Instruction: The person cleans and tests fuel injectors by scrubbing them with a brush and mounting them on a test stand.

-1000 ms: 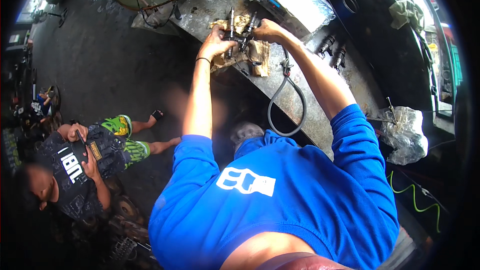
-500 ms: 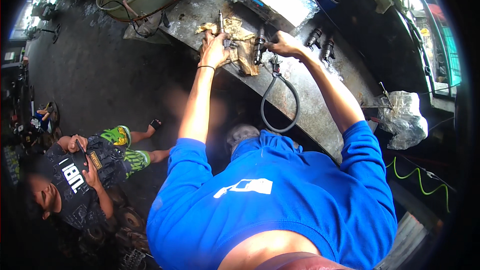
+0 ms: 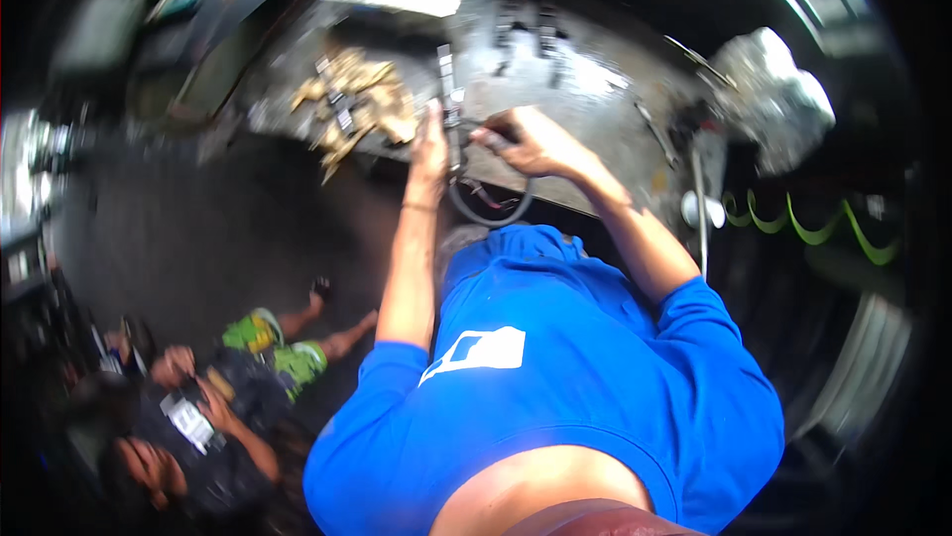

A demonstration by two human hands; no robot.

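Between my hands is a slender metal fuel injector, its long axis pointing away from me near the bench's front edge. My left hand is against its left side, seemingly gripping it; blur softens the fingers. On its right, my right hand is closed, thumb and fingers bent toward the injector; what they pinch is hidden. A grey cable loops below both hands, over the bench edge. Left of my hands, another injector lies on a crumpled tan cloth.
Farther back on the metal bench lie two dark injectors. A plastic-wrapped bundle is at the right, above a coiled green hose. A person in a dark shirt and green shorts is at lower left.
My left hand has left the injector on the cloth and come right, beside the other injector. My right hand stays close to that one. The whole view has shifted and blurred.
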